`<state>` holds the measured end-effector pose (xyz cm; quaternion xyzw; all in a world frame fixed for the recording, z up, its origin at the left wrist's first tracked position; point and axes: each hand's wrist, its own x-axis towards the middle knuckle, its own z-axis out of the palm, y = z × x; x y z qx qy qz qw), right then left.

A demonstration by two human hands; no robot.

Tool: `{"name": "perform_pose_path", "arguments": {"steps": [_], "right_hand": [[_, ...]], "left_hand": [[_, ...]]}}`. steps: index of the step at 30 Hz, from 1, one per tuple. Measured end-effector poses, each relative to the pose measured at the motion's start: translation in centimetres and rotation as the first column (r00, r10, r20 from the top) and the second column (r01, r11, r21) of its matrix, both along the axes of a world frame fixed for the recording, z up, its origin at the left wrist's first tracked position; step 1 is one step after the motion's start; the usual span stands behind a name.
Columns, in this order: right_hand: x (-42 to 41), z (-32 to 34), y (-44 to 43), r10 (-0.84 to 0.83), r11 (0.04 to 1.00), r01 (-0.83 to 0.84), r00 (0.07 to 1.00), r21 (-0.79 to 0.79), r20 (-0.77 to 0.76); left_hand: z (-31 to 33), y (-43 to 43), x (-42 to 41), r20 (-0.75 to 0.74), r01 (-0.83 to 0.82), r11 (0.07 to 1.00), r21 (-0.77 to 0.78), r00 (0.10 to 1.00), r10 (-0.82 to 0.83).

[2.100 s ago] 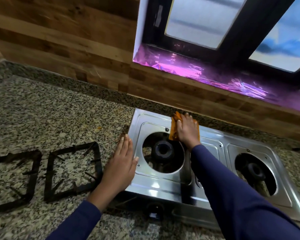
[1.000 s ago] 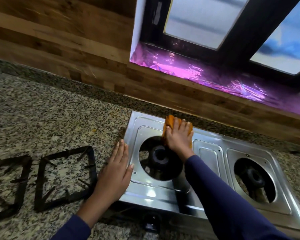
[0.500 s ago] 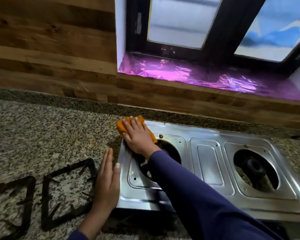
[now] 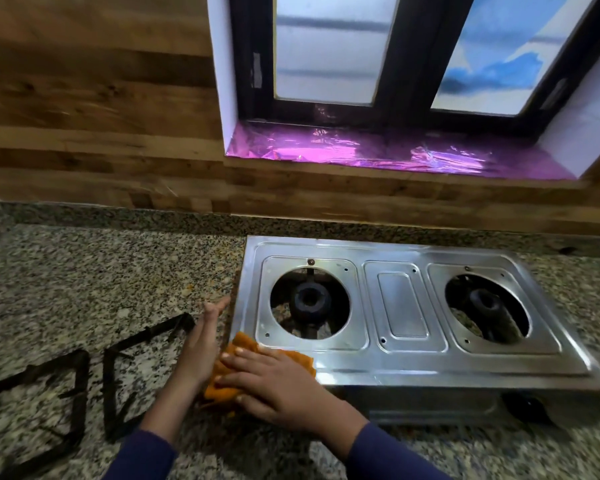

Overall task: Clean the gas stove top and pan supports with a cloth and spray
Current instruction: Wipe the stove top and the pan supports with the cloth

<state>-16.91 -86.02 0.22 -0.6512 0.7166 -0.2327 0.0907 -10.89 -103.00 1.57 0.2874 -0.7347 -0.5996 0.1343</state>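
Stove (image 4: pixel 400 306) on the counter (image 4: pixel 84 271) is mid-wipe: right hand (image 4: pixel 274 382) spread flat presses the cloth (image 4: pixel 243 344) on its front-left corner, left hand (image 4: pixel 201 344) open-palmed braces its side; next, probably sweep rightward along the front.

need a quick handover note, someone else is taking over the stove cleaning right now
Right hand: flat on the orange cloth, pressing it on the stove top's front-left corner.
Left hand: open, braced against the stove's left edge.
Both pan supports are off, lying on the counter to the left.
No spray in view.
Left: the rest of the top, then both supports; put them back.
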Motion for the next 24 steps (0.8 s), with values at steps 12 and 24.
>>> {"name": "perform_pose_path", "arguments": {"steps": [12, 24], "right_hand": [[-3.0, -0.4, 12.0, -0.53, 0.844, 0.529, 0.848, -0.085, 0.012], [1.9, 0.2, -6.0, -0.359, 0.919, 0.375, 0.923, 0.121, -0.137]], "left_hand": [[-0.9, 2.2, 0.8, -0.019, 0.18, 0.964, 0.195, 0.984, -0.179], [0.6, -1.0, 0.8, 0.005, 0.016, 0.94, 0.34, 1.0, -0.018]]}}
